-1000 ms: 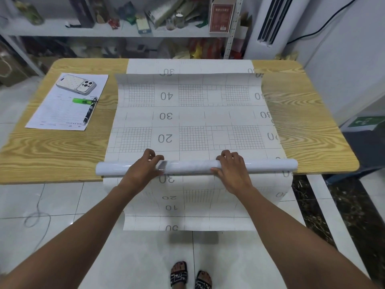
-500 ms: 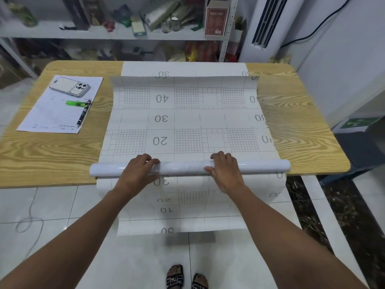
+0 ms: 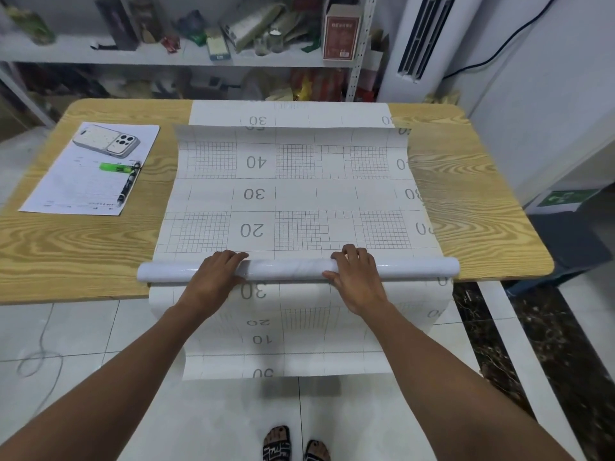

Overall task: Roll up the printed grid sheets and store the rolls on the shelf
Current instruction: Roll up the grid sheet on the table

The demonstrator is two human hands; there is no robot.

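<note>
A white printed grid sheet (image 3: 293,194) lies flat across the wooden table (image 3: 66,247), its near end wound into a glossy roll (image 3: 286,269) at the table's front edge. My left hand (image 3: 214,272) and right hand (image 3: 357,274) both grip the roll, fingers curled over its far side and thumbs on the near side. A second grid sheet (image 3: 299,344) lies underneath, hanging off the front edge toward the floor and showing again at the table's far end. The white shelf (image 3: 100,56) stands behind the table, crowded with boxes and bottles.
On the table's left lies a paper form (image 3: 83,181) bearing a phone (image 3: 108,141), a green highlighter (image 3: 114,167) and a pen (image 3: 128,186). A white air conditioner (image 3: 422,38) stands at the back right. My sandalled feet (image 3: 296,445) are on the tiled floor.
The roll has crept slightly farther over the sheet toward the row marked 20, with both hands staying on it. The camera view shifted a little.
</note>
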